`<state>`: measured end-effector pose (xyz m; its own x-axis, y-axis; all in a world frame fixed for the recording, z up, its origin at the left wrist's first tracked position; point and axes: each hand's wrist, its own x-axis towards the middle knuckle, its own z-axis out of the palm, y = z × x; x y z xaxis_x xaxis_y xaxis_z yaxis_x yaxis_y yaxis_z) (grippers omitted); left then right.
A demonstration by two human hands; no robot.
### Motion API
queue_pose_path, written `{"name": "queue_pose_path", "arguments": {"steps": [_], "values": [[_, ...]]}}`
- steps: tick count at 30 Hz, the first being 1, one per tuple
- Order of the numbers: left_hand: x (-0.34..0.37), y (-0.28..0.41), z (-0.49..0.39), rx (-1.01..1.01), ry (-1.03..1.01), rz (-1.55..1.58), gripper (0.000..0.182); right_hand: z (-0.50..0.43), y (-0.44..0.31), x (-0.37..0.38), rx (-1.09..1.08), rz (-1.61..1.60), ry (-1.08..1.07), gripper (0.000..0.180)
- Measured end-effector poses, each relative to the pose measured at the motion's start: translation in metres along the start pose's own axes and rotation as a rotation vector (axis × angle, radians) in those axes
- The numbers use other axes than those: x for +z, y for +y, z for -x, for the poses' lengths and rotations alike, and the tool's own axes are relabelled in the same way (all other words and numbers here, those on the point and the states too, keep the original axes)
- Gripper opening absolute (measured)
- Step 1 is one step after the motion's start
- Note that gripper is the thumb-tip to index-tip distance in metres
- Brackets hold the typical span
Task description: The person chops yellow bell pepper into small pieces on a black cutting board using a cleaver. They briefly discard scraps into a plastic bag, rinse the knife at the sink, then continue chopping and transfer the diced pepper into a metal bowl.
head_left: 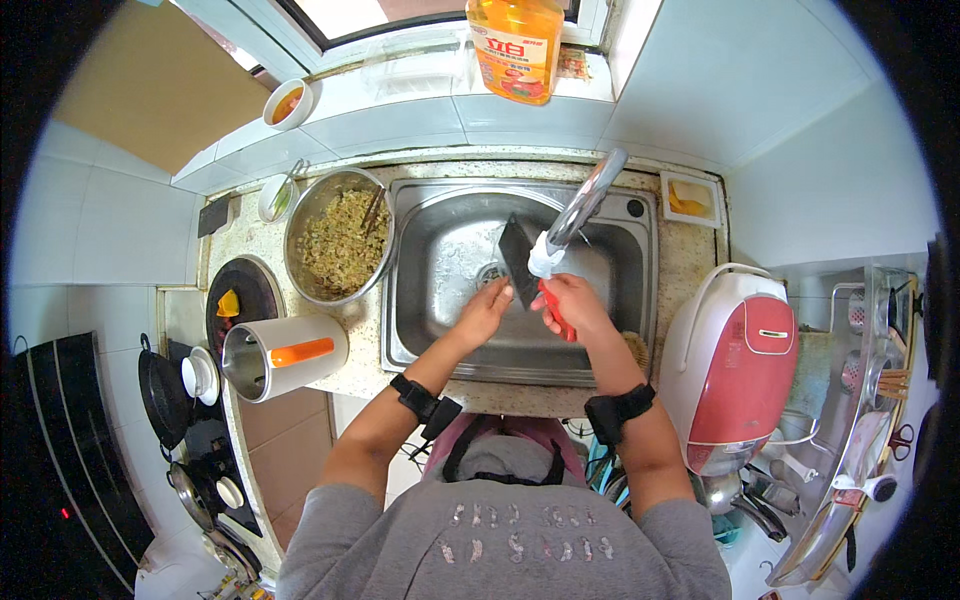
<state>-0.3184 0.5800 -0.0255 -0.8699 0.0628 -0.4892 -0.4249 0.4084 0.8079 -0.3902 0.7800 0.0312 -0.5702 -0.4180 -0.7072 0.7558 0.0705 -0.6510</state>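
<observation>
Over the stainless steel sink, my right hand grips the red handle of a knife. Its broad dark blade points away from me and stands on edge, tilted. My left hand is at the left of the blade, its fingertips close to the lower part; whether they touch the blade cannot be told. A metal faucet with a white wrapped outlet hangs just above the blade and my right hand. Part of the drain shows behind my left fingertips.
Left of the sink stand a steel bowl of chopped filling with chopsticks, a white pitcher and a dark round board. A red-and-white rice cooker is at the right. An orange detergent bottle stands on the sill.
</observation>
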Motion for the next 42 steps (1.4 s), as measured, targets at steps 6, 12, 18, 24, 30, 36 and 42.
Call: {"name": "queue_pose_path", "arguments": {"steps": [6,12,18,24,30,36,42], "values": [[0.011,0.012,-0.023,-0.228,0.018,1.089,0.025,0.001,0.015,0.04,-0.417,0.924,0.097,0.038],[0.007,0.023,-0.021,-0.303,0.047,1.194,0.025,-0.003,0.002,-0.009,-0.237,0.539,0.257,0.029],[0.009,0.024,-0.011,-0.331,0.091,1.148,0.033,-0.063,-0.001,-0.057,-0.585,0.968,0.667,0.04],[-0.001,0.004,0.011,-0.209,0.159,0.584,0.06,-0.079,-0.006,-0.07,-0.633,1.02,0.665,0.026],[0.004,-0.017,0.027,-0.042,0.3,0.036,0.065,-0.103,-0.003,-0.102,-0.692,1.019,0.643,0.024],[0.016,-0.009,0.038,-0.059,0.372,-0.125,0.067,-0.098,0.03,-0.081,-0.239,0.502,0.402,0.025],[0.026,0.011,0.06,0.13,0.414,0.023,0.062,-0.045,0.066,0.025,0.198,0.104,-0.223,0.055]]}}
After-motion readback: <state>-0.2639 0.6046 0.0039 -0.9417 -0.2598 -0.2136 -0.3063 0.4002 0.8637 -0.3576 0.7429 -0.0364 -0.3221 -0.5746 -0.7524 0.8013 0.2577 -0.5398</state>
